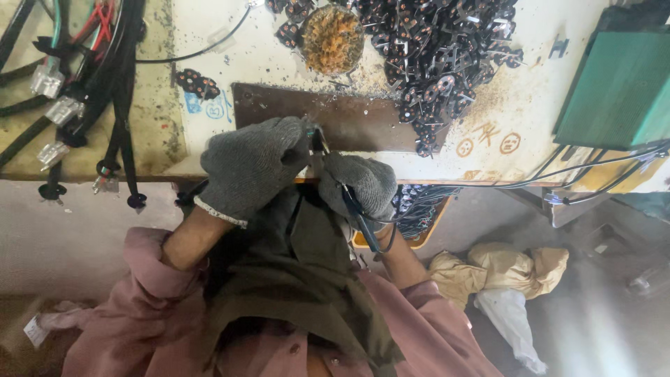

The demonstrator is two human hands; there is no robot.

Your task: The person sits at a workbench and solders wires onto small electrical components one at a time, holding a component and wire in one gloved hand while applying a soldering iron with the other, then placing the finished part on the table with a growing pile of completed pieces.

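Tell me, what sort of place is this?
Probably a small electrical assembly workshop. A worn workbench carries a heap of small dark metal parts, bundled cables with connectors lie alongside, and gloved hands work a thin tool.

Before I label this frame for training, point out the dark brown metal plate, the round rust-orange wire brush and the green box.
dark brown metal plate (363, 119), head view, bare middle.
round rust-orange wire brush (333, 38), head view, bristle centre.
green box (618, 91), head view, top face.
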